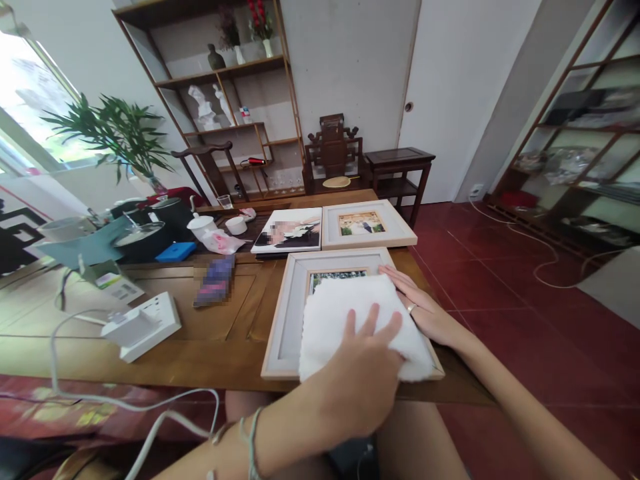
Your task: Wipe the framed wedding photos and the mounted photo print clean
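A light wood picture frame [287, 313] lies flat at the near edge of the wooden table [220, 347]. A white cloth [345, 313] covers most of its glass. My left hand [363, 383] presses flat on the cloth, fingers spread. My right hand [425, 310], with a ring on one finger, lies flat with fingers stretched along the frame's right edge, beside the cloth. Only the top strip of the picture under the cloth shows.
Farther back lie a second framed photo [367, 225] and an unframed print [289, 230]. On the left are a white power strip [145, 323] with cables, a blue box [175, 251], pots, cups and a plant [117, 133]. Shelves and chairs stand behind; red tile floor to the right.
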The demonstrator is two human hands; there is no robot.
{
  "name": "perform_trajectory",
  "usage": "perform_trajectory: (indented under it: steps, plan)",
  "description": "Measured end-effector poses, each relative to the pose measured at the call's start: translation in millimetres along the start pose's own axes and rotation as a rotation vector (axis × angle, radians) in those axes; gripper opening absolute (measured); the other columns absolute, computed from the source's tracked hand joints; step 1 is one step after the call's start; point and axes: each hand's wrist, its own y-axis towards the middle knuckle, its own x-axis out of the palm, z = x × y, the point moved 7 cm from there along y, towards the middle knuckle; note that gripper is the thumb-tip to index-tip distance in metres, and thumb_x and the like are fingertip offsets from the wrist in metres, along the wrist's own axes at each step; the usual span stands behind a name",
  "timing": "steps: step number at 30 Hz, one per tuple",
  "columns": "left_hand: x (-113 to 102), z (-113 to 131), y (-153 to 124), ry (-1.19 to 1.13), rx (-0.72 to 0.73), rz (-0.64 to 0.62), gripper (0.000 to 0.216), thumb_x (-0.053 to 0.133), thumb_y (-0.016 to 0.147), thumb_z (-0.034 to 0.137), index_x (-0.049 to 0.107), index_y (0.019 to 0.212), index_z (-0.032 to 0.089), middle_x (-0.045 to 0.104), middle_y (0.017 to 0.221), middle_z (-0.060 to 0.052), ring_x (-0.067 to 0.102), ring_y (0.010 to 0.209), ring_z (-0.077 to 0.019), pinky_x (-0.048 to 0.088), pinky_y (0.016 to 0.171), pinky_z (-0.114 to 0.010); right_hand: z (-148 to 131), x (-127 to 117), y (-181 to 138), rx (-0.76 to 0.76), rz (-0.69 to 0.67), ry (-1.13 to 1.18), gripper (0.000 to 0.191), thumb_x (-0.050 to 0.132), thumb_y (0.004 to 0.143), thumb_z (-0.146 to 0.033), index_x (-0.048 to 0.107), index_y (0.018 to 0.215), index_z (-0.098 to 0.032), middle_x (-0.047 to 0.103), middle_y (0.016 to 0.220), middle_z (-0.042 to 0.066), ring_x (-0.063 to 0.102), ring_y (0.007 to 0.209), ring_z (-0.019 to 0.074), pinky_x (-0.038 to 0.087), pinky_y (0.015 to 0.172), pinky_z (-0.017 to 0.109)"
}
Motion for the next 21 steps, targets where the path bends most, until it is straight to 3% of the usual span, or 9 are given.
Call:
perform_trajectory:
  steps: [4,6,8,10,13,15,17,19,21]
  plan:
    - [-15,15,-24,-0.048,0.112,-0.051,0.025,0.045,0.089,0.022,0.065,0.103,0.018,0.052,0.136,-0.007,0.044,0.128,-0.0309,0.038,0.104,-0.046,-3,0,1,-0.005,-0.007,-0.038,0.045,0.033,0.097,-0.043,0.041,0.139,-0.030,0.033,0.150,0.004,0.021,0.140,0.0224,0.015,0.116,0.049]
    - [-27,9,-30,-0.094,0.137,-0.061,0.020,0.046,0.089,0.021,0.065,0.090,0.019,0.068,0.110,-0.004,0.061,0.105,-0.0218,0.046,0.093,-0.034,-1,1,1,0.007,-0.007,-0.051,0.045,0.035,0.096,-0.044,0.041,0.139,-0.030,0.033,0.150,0.004,0.021,0.140,0.0234,0.016,0.115,0.049]
    - [-43,-13,-29,-0.121,0.062,-0.023,0.020,0.046,0.089,0.020,0.062,0.077,0.018,0.069,0.082,-0.002,0.064,0.078,-0.0162,0.049,0.074,-0.027,-1,1,1,-0.001,-0.007,-0.056,0.047,0.038,0.095,-0.046,0.041,0.139,-0.030,0.034,0.149,0.004,0.021,0.140,0.0246,0.016,0.115,0.050]
    - [-67,-50,-24,-0.114,-0.117,0.153,0.026,0.043,0.092,0.025,0.059,0.073,0.017,0.065,0.072,-0.003,0.060,0.064,-0.0152,0.047,0.063,-0.027,-1,1,0,-0.019,-0.009,-0.055,0.048,0.039,0.094,-0.046,0.041,0.139,-0.031,0.035,0.149,0.004,0.021,0.140,0.0254,0.017,0.115,0.051]
    - [-101,-109,-19,-0.096,-0.406,0.484,0.038,0.034,0.096,0.031,0.057,0.069,0.016,0.063,0.065,-0.004,0.058,0.058,-0.0158,0.047,0.061,-0.029,-2,1,0,-0.018,-0.015,-0.049,0.047,0.041,0.094,-0.043,0.039,0.139,-0.033,0.034,0.150,0.002,0.021,0.140,0.0248,0.016,0.115,0.051]
    - [-116,-126,-13,0.022,-0.445,0.700,0.032,0.037,0.093,0.023,0.058,0.071,0.014,0.067,0.076,-0.010,0.063,0.073,-0.0209,0.049,0.070,-0.034,-2,1,0,-0.016,-0.013,-0.045,0.046,0.042,0.094,-0.040,0.039,0.139,-0.033,0.033,0.150,0.002,0.021,0.140,0.0239,0.017,0.115,0.050]
    - [-116,-126,4,0.116,-0.336,0.784,0.022,0.042,0.088,0.013,0.061,0.076,0.012,0.067,0.102,-0.017,0.062,0.098,-0.0259,0.048,0.083,-0.039,-2,1,0,-0.018,-0.012,-0.047,0.045,0.042,0.094,-0.037,0.039,0.139,-0.032,0.034,0.149,0.003,0.022,0.140,0.0237,0.018,0.114,0.051]
    - [-97,-113,30,0.189,-0.140,0.699,0.020,0.044,0.080,0.004,0.063,0.082,0.012,0.055,0.129,-0.017,0.049,0.122,-0.0277,0.040,0.100,-0.043,0,1,0,-0.021,-0.012,-0.056,0.045,0.042,0.094,-0.035,0.040,0.139,-0.031,0.035,0.149,0.004,0.022,0.140,0.0243,0.018,0.114,0.052]
    - [-66,-100,58,0.242,-0.012,0.511,0.029,0.044,0.074,-0.004,0.064,0.088,0.012,0.047,0.140,-0.013,0.039,0.132,-0.0271,0.032,0.107,-0.046,1,2,0,-0.038,-0.018,-0.060,0.046,0.042,0.093,-0.032,0.040,0.139,-0.030,0.035,0.148,0.005,0.022,0.139,0.0257,0.017,0.113,0.053]
